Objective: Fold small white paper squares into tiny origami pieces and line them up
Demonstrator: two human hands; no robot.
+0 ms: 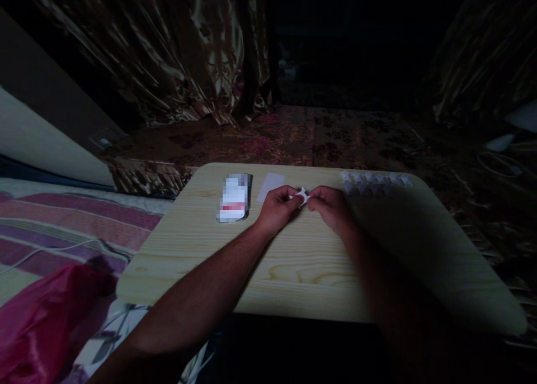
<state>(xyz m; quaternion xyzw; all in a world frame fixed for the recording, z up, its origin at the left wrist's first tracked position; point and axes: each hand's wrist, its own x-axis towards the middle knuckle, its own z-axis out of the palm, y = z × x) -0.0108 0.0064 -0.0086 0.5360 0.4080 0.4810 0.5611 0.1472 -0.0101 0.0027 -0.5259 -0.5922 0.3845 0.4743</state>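
Note:
Over the middle of the wooden table [302, 261], a small white folded paper piece [302, 195] with pointed corners is pinched between my two hands. My left hand [279, 208] grips its left side with thumb and fingers. On the right side, the fingertips of my right hand [330, 206] are closed on it. A flat white paper sheet [269, 186] lies just beyond my left hand. To the right, several similar small folded white pieces [369, 178] are laid out in two rows near the far edge.
A phone [235, 198] with a lit, blurred screen lies left of the paper sheet. Beside the table are a striped bedspread [84, 216] and a pink cloth or bag [54, 303]. Patterned curtains [201, 48] hang behind. A white cable [499, 163] shows at the right.

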